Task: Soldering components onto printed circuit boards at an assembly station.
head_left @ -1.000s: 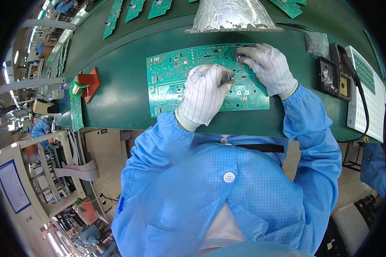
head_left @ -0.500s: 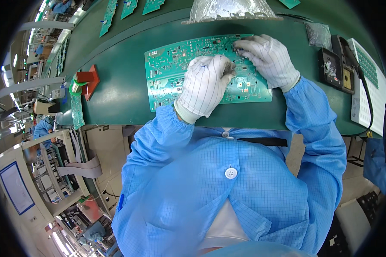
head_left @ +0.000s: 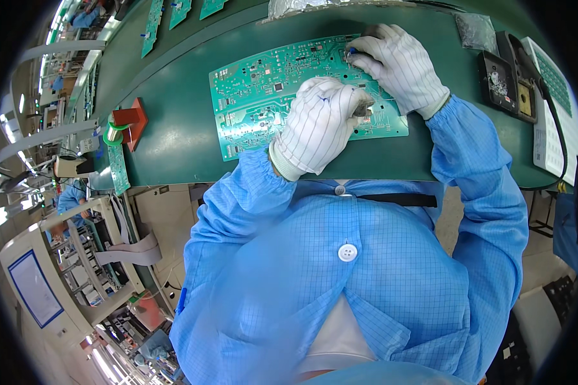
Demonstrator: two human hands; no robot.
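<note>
A large green circuit board (head_left: 250,96) lies on the green bench mat, spotted with small parts. My left hand (head_left: 318,125), in a white striped glove with darkened fingertips, rests over the board's near middle. Its fingers are curled together, and what they hold, if anything, is hidden. Over the board's far right part, my right hand (head_left: 404,70) wears a matching glove. Its thumb and fingers are closed about a small blue part (head_left: 352,50) at the board's far edge; its kind is too small to make out.
A foil-covered lamp or hood (head_left: 315,6) stands beyond the board. At the left, a solder wire spool (head_left: 114,133) sits on a red holder (head_left: 135,122). To the right are a black soldering-iron stand (head_left: 510,86), a clear bag (head_left: 476,32) and a white tray (head_left: 552,144).
My right hand has shifted toward the board's far edge, where a small blue part now shows at its fingertips. My left hand has moved slightly right. The whole view has shifted a little.
</note>
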